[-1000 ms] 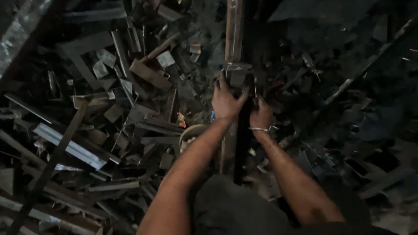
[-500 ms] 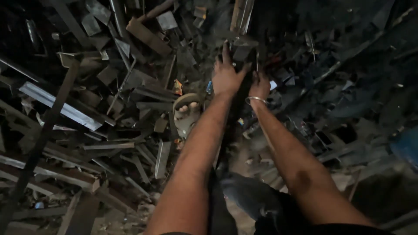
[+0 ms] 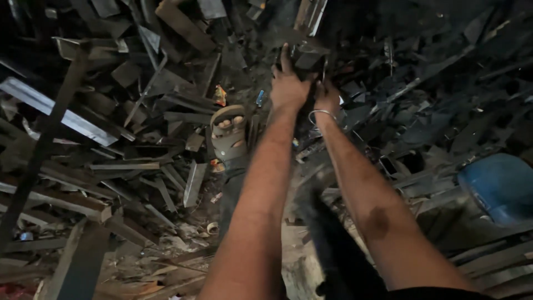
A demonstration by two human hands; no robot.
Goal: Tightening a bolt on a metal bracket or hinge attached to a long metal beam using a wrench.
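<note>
Both my arms reach down into a heap of dark scrap metal. My left hand (image 3: 288, 84) lies over a dark, blocky metal piece (image 3: 308, 54) and grips its near end. My right hand (image 3: 326, 95), with a thin bangle at the wrist, clutches the same piece from the right; its fingers are partly hidden. A long dark bar (image 3: 333, 250) runs from under my arms toward that piece. A paler metal strip (image 3: 311, 15) continues beyond it at the top edge.
A foot in a tan sandal (image 3: 227, 133) stands left of my left arm. Angle irons and flat offcuts (image 3: 83, 125) cover the left side. A blue drum (image 3: 499, 186) lies at the right. More dark scrap (image 3: 438, 111) is piled behind it.
The view has tilted down and nearer, so my hands sit higher in the picture and the blue drum has come into view. Both hands stay on the metal piece.
</note>
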